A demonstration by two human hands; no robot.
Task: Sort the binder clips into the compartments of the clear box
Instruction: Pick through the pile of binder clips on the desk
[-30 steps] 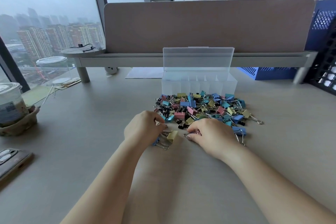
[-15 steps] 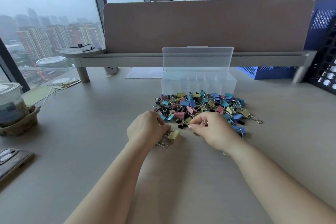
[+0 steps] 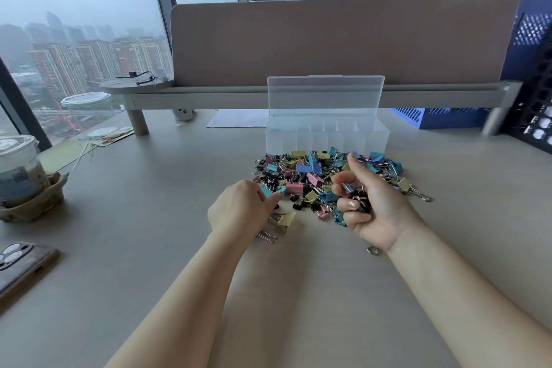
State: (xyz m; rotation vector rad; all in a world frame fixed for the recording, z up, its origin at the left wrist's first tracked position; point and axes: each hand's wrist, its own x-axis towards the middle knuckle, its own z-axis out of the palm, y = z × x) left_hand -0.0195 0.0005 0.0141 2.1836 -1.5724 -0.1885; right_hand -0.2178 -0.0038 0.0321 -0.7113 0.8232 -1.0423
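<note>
- Right hand, palm up, curls its fingers round a few small clips.
- Left hand rests beside a yellow clip; its grip is hidden.
- The pile lies on the table, just before the open box.

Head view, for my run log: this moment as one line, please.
right hand grips small clips | left hand rests at pile edge | clear box lid open

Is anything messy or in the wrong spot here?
Yes. The binder clips lie in one mixed-up heap on the desk in front of the clear box, whose compartments look empty. A yellow clip sits apart by the left hand, and a silver wire loop pokes out beside the right wrist, away from the heap.
</note>
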